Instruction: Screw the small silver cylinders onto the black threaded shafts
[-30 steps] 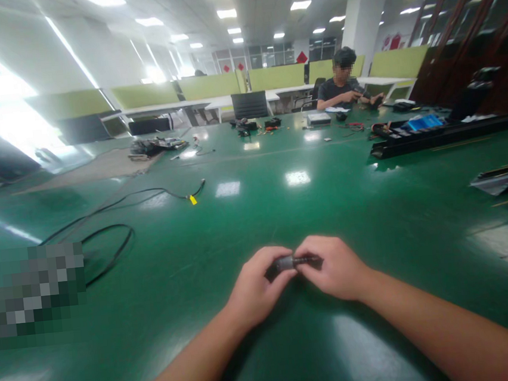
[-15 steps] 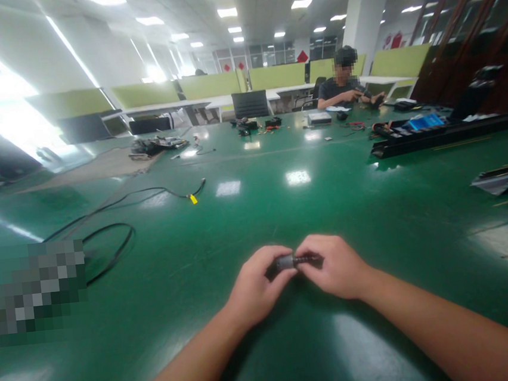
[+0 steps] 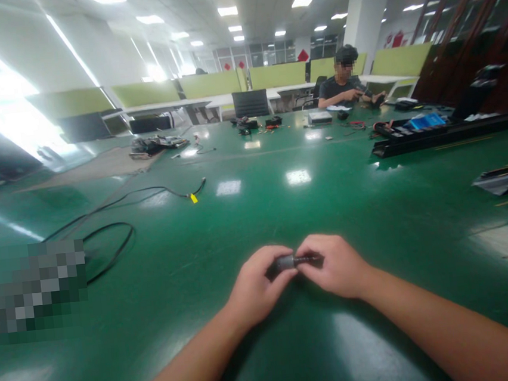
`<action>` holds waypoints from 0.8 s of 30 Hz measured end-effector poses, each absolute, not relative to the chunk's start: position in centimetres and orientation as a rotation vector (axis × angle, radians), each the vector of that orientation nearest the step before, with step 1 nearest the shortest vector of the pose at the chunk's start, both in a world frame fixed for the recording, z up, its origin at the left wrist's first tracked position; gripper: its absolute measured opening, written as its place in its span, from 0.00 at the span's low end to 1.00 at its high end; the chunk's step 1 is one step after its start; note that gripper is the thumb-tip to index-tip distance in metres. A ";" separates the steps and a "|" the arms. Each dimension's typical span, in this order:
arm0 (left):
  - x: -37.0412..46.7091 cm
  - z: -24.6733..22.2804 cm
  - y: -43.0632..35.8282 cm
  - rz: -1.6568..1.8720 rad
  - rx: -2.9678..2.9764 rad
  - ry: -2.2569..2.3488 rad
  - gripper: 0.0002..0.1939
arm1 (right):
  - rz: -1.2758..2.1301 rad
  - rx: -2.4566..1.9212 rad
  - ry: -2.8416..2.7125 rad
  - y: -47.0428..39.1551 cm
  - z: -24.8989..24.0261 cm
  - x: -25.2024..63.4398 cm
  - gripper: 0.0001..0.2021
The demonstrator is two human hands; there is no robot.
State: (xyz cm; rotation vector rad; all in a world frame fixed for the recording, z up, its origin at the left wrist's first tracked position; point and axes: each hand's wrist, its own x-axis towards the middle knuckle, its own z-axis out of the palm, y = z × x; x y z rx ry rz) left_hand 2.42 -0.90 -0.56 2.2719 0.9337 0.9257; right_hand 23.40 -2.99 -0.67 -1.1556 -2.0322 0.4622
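Note:
A small grey cylinder point(image 3: 285, 263) with a thin, dark, ridged shaft point(image 3: 305, 259) lies level between my hands, low over the green table point(image 3: 256, 214). Its exact kind is too small to tell. My left hand point(image 3: 258, 286) is closed round the grey body, thumb below and fingers above, hiding its left end. From the right, my right hand point(image 3: 335, 266) pinches the dark shaft with thumb and fingers. The fingertips of both hands nearly meet where shaft and body join.
A black cable point(image 3: 116, 251) with a yellow tag point(image 3: 193, 198) curls at left beside a blurred-out block point(image 3: 39, 289). Black rails point(image 3: 446, 136) and a blue item point(image 3: 427, 121) lie at right. Electronic parts point(image 3: 157, 144) sit farther back. Across the table a person point(image 3: 345, 86) handles something.

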 end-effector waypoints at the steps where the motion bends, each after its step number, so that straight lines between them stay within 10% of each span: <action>1: 2.4 -0.5 -0.9 0.928 2.273 0.932 0.12 | 0.461 -1.153 -2.031 -3.0 -0.7 23.4 0.04; 24: 2.4 -0.4 -0.9 0.948 2.285 0.958 0.12 | 0.428 -1.166 -2.059 -3.0 -0.6 23.6 0.03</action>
